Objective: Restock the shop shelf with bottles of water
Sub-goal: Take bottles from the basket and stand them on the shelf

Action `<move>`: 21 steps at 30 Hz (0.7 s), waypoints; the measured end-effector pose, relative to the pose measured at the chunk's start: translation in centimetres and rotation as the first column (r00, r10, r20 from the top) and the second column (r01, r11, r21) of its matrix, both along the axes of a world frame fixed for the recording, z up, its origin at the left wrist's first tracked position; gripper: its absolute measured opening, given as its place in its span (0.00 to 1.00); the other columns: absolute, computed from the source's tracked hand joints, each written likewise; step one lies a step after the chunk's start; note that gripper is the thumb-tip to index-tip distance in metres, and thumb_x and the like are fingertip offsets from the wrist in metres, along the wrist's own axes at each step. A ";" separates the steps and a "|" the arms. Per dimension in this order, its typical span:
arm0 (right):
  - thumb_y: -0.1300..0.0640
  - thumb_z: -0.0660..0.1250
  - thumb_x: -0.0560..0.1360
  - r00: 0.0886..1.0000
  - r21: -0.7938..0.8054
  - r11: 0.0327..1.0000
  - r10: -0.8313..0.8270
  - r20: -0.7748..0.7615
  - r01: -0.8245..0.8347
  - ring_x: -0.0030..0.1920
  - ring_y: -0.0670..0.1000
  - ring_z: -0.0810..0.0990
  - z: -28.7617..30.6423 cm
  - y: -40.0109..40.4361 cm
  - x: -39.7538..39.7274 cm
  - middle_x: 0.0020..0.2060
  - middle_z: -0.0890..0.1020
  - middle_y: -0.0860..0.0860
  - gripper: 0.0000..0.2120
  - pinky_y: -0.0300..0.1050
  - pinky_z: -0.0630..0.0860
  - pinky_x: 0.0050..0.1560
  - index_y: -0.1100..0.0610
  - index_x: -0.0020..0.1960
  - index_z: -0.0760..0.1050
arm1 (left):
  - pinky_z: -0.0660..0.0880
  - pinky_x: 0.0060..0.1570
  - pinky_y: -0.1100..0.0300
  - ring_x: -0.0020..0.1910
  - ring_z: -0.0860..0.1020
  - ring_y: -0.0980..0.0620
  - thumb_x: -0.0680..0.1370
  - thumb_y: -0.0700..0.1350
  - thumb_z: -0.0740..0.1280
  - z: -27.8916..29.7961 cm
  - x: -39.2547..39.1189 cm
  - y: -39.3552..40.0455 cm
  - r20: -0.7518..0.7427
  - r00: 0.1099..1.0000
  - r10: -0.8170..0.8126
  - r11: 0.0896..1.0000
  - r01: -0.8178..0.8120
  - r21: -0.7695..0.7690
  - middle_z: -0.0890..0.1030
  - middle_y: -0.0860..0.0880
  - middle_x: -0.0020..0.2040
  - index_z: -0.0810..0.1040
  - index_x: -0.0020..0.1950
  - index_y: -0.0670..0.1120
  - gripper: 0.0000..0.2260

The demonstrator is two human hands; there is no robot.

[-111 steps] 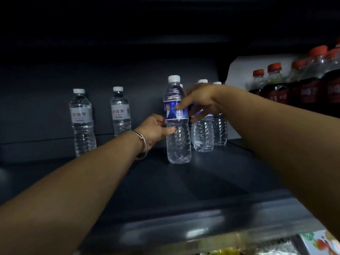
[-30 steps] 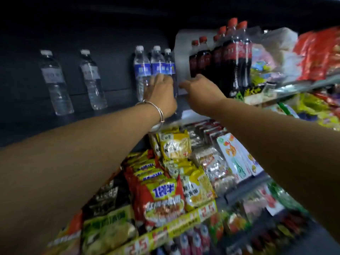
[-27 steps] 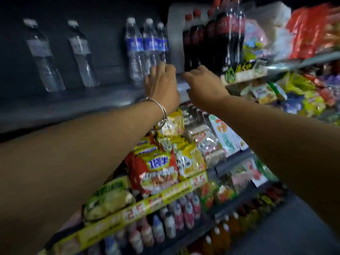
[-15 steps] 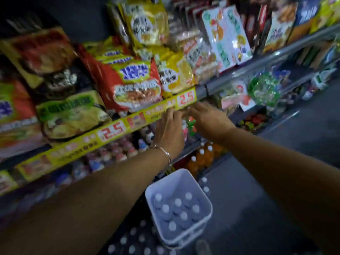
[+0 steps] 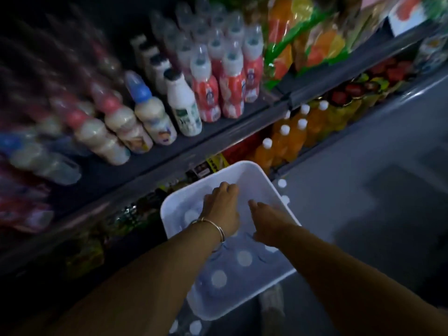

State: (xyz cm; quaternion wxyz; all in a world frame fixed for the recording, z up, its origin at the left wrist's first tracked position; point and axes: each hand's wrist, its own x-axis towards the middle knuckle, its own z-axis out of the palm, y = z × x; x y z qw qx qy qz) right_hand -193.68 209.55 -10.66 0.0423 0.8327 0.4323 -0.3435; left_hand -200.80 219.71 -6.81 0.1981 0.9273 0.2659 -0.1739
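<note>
Both hands are reaching into the white bin [image 5: 263, 177] at lower centre of the frame. Left hand [image 5: 221, 210] is curling over the water bottles' caps [image 5: 244, 258]; whether it is grasping one, I cannot tell. Right hand [image 5: 268, 220], just beside, is hovering with fingers relaxed.

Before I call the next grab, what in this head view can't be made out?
- Left hand grip: fingertips dip into the white bin; whether they hold a bottle is hidden.
- Right hand fingertips: blurred, contact unclear.
- Bottles in the bin: only white caps show; both arms cover several, so no count.
- Left shelf bottles: motion-blurred, labels unreadable.
- Bin's near corner: dim and hidden by the forearms.
</note>
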 end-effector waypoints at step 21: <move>0.52 0.74 0.69 0.991 0.113 0.985 0.122 0.057 -0.127 0.59 0.56 0.76 23.5 2.6 2.2 0.59 0.77 0.55 0.27 0.47 0.75 0.56 0.57 0.64 0.72 | 0.67 0.61 0.59 0.64 0.72 0.47 0.72 0.43 0.72 16.7 1.5 3.3 -0.206 0.954 -0.218 0.960 0.172 -0.220 0.73 0.45 0.66 0.68 0.69 0.43 0.27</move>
